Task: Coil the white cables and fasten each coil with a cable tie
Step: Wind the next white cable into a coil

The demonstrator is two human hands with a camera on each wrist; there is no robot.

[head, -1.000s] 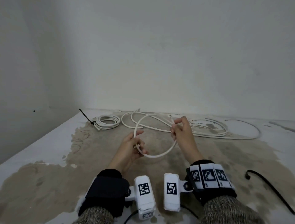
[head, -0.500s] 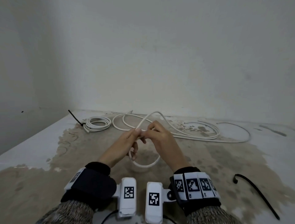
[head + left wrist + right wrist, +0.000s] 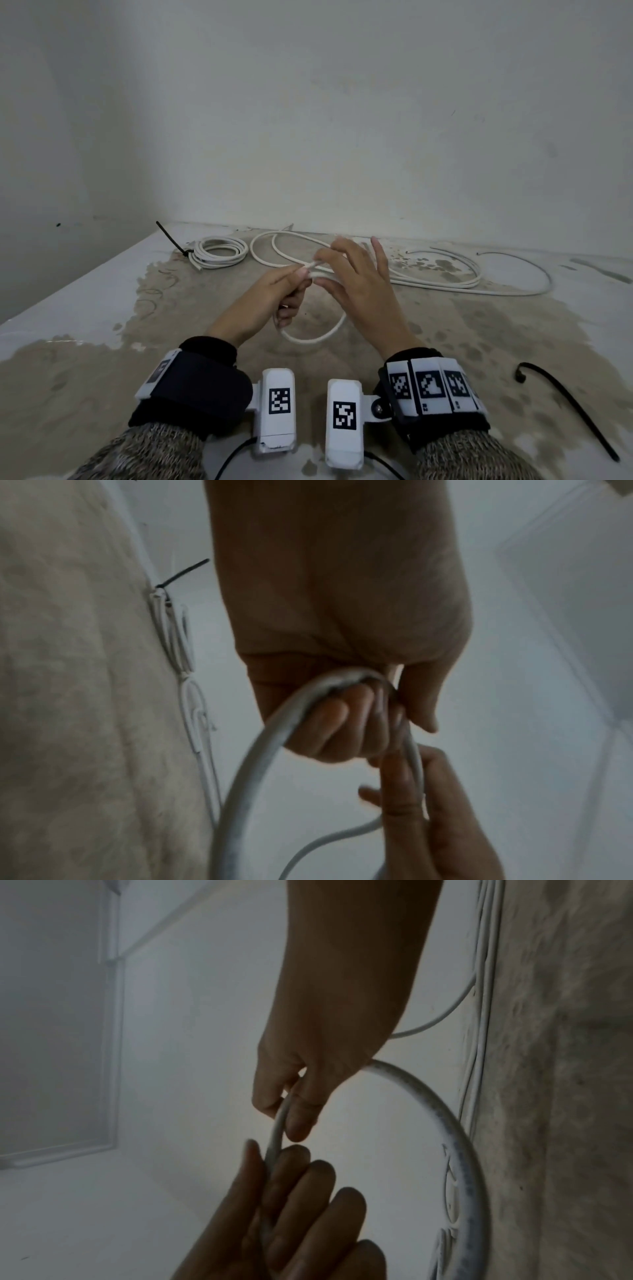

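Above the table my left hand (image 3: 291, 291) grips a white cable (image 3: 318, 337), which hangs in one loop below it. The left wrist view shows its fingers (image 3: 329, 723) curled round the cable (image 3: 260, 745). My right hand (image 3: 346, 274) is just right of the left, fingers spread and nearly straight. In the right wrist view the cable (image 3: 277, 1123) runs loosely between that hand's thumb and fingers (image 3: 294, 1191). The rest of the cable trails back to loose white cables (image 3: 445, 281) near the wall. A finished coil (image 3: 219, 251) with a black tie (image 3: 169, 236) lies back left.
A loose black cable tie (image 3: 568, 404) lies on the table at the right front. The table (image 3: 85, 308) is white with a large worn brown patch, set against a plain wall at the back and left.
My right hand brought its length of cable over to the left hand, forming a loop. Its fingers have since spread out from a pinch. The left hand keeps its grip.
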